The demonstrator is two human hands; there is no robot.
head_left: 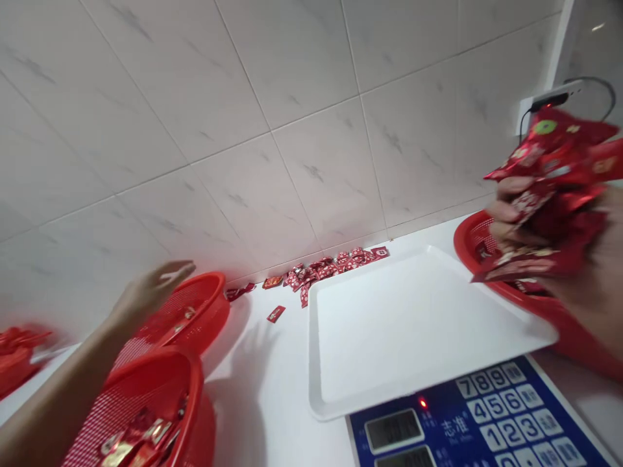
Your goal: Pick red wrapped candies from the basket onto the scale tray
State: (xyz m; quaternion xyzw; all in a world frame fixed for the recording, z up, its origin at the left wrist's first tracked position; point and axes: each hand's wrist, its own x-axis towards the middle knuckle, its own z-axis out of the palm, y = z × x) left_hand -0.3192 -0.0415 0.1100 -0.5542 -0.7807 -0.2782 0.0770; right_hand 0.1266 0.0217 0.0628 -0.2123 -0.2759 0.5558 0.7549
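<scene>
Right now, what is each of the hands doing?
Left hand: open, holding nothing, above a red basket.
Right hand: closed on a bunch of red packets.

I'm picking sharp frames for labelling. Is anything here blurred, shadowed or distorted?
Head view: the red packets gripped in the right hand are smeared by motion blur. So is the red heap at the far left edge. The left hand is slightly soft and casts a faint shadow on the white counter. The tile lines slant under wide-lens distortion. The scale displays are unreadable.
</scene>
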